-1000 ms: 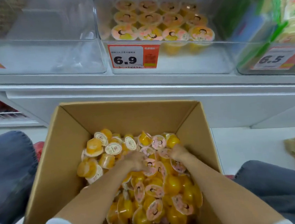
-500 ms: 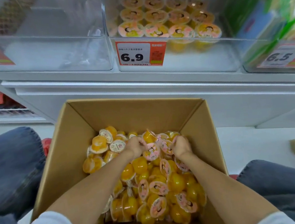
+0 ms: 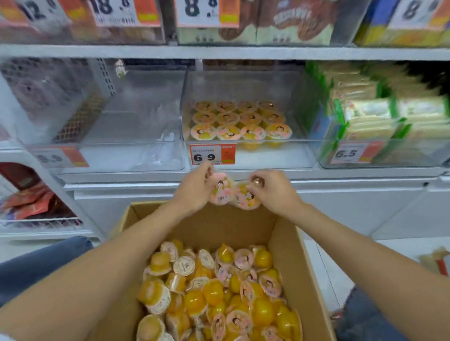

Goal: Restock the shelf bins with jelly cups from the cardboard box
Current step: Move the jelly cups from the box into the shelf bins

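Head view: a person at a shop shelf holds stock above an open cardboard box (image 3: 287, 246), whose loose heap of jelly cups (image 3: 219, 301) fills the frame's 6 o'clock. The left hand (image 3: 193, 189) pinches a pink-lidded cup (image 3: 221, 187) at its rim, fingers curled round it. At its 3 o'clock the right hand (image 3: 274, 190) grips a second cup (image 3: 248, 197), and the two cups touch edge to edge between the hands. Whether the right fingers hide more cups cannot be told. Both hands hang over the box's far wall, just under the 6.9 price tag (image 3: 213, 154). At their 12 o'clock sits the clear shelf bin (image 3: 279, 153), with a neat block of lid-up cups (image 3: 238, 123) towards its front. Another clear bin (image 3: 124, 152) stands at its 9 o'clock and green-edged packets (image 3: 376, 111) at its 3 o'clock. The cups look small and light. Their thin plastic bodies would likely dent under a hard squeeze, and the smooth film lids may slip. The stiffer rim appears the safest hold, with the lid kept upward to match the rows. The step in hand seems to be the carry to the bin, with most of the box left to move.
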The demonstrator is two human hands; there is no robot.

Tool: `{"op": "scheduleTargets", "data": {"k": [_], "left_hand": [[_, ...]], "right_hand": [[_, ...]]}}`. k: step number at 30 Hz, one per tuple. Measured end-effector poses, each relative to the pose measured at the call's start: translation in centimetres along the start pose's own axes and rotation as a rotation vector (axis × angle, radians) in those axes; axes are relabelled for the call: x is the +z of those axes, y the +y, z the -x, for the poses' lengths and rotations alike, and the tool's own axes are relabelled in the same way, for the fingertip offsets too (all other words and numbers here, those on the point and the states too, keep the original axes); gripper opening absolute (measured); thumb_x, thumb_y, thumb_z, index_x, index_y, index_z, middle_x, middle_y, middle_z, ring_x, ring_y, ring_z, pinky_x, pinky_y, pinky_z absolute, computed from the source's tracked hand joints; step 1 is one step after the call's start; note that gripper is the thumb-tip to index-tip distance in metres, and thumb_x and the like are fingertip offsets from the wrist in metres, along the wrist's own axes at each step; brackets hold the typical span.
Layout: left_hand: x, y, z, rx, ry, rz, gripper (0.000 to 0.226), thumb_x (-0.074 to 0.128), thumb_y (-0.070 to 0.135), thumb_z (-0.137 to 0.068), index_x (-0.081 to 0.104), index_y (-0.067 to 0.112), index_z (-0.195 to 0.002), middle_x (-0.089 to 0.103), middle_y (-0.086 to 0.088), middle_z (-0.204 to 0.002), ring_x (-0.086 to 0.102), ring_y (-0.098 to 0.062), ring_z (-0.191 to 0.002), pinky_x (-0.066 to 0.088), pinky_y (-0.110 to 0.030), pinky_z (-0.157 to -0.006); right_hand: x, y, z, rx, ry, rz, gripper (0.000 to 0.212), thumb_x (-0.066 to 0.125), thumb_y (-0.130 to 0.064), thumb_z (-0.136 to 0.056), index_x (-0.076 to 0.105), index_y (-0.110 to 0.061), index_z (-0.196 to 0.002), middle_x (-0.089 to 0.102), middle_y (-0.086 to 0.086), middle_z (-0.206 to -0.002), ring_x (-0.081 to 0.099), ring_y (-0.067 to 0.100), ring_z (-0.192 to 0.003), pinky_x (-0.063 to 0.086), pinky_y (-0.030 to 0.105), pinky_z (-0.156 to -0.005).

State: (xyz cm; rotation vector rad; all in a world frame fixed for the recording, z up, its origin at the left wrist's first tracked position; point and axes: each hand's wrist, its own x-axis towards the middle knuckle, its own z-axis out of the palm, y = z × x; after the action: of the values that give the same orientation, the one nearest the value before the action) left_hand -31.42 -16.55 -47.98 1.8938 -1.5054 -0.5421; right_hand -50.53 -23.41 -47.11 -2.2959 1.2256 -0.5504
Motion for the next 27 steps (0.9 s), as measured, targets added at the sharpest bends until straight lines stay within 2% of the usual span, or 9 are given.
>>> {"op": "scheduleTargets", "data": {"k": [5,9,11,14,16,18,22,25,27], "left_hand": [[-7.6,6.6,-3.5,0.171,0.241,0.003,0.021,0.052,0.034,-0.096,0.049,0.014,-0.093,0.061,-0.008,-0.08,0.056,-0.026,-0.074,0.045,-0.04,-0.071],[-10.5,8.8,-8.5,0.118,0.118,-0.16,0.023,0.052,0.033,-0.098,0.056,0.01,-0.101,0.064,-0.005,-0.09,0.058,-0.024,-0.082,0.044,-0.033,-0.071],[-10.3,8.3,-10.9,0.078,-0.014,-0.285,0.019,0.054,0.029,-0.096,0.059,0.01,-0.098,0.064,-0.006,-0.093,0.059,-0.026,-0.089,0.044,-0.034,-0.075],[-9.8,6.9,-13.0,0.033,-0.104,-0.415,0.013,0.056,0.026,-0.095,0.056,0.014,-0.09,0.065,-0.008,-0.095,0.059,-0.029,-0.09,0.046,-0.037,-0.076],[-9.6,6.3,-13.7,0.008,-0.163,-0.493,0.012,0.054,0.028,-0.096,0.054,0.017,-0.09,0.065,-0.01,-0.1,0.058,-0.029,-0.09,0.047,-0.038,-0.077],[-9.5,6.2,-14.3,-0.005,-0.256,-0.573,0.01,0.052,0.025,-0.097,0.053,0.017,-0.092,0.063,-0.009,-0.105,0.057,-0.028,-0.093,0.046,-0.037,-0.078],[-8.5,6.6,-15.4,-0.08,-0.443,-0.683,0.023,0.047,0.025,-0.101,0.06,0.009,-0.111,0.061,-0.008,-0.116,0.061,-0.027,-0.103,0.051,-0.037,-0.084],[-7.4,5.9,-16.0,-0.091,-0.582,-0.724,0.032,0.045,0.029,-0.101,0.062,0.006,-0.117,0.062,-0.008,-0.116,0.061,-0.029,-0.102,0.052,-0.039,-0.088],[-6.6,5.6,-15.8,-0.087,-0.606,-0.815,0.022,0.046,0.015,-0.101,0.062,0.004,-0.111,0.058,-0.008,-0.103,0.057,-0.027,-0.09,0.05,-0.035,-0.079]], "right_hand": [[-6.9,-4.3,-3.5,-0.055,0.281,-0.231,0.006,0.068,-0.018,-0.085,0.064,-0.021,-0.082,0.066,0.003,-0.073,0.059,0.017,-0.069,0.046,0.029,-0.068],[-8.7,-4.0,-8.4,0.1,0.325,-0.392,0.021,0.07,-0.015,-0.079,0.058,-0.026,-0.067,0.065,-0.005,-0.068,0.065,0.016,-0.071,0.053,0.03,-0.073],[-8.2,-2.8,-10.7,0.222,0.277,-0.39,0.017,0.069,-0.016,-0.074,0.06,-0.023,-0.062,0.067,0.0,-0.067,0.067,0.021,-0.072,0.057,0.038,-0.076],[-6.4,-1.4,-13.6,0.365,0.072,-0.235,0.011,0.066,-0.012,-0.079,0.07,-0.011,-0.068,0.071,0.008,-0.077,0.065,0.02,-0.076,0.054,0.035,-0.08],[-5.4,-1.7,-14.5,0.411,-0.095,-0.241,0.02,0.061,-0.007,-0.086,0.071,0.002,-0.071,0.069,0.013,-0.069,0.06,0.014,-0.058,0.055,0.036,-0.081],[-5.0,-2.0,-14.9,0.438,-0.209,-0.274,0.026,0.056,-0.003,-0.09,0.067,-0.001,-0.066,0.065,0.007,-0.055,0.055,0.007,-0.045,0.056,0.034,-0.079],[-4.6,-1.2,-15.2,0.451,-0.216,-0.262,0.01,0.063,0.0,-0.083,0.065,-0.005,-0.074,0.059,0.012,-0.069,0.056,0.019,-0.063,0.051,0.031,-0.068],[-4.6,-1.1,-15.2,0.482,-0.326,-0.324,0.014,0.061,0.008,-0.081,0.061,-0.003,-0.073,0.058,0.015,-0.072,0.063,0.026,-0.069,0.058,0.046,-0.081],[-4.5,-1.2,-15.3,0.513,-0.378,-0.354,0.019,0.058,0.012,-0.083,0.056,-0.004,-0.073,0.061,0.015,-0.07,0.068,0.03,-0.071,0.058,0.048,-0.082]]}}
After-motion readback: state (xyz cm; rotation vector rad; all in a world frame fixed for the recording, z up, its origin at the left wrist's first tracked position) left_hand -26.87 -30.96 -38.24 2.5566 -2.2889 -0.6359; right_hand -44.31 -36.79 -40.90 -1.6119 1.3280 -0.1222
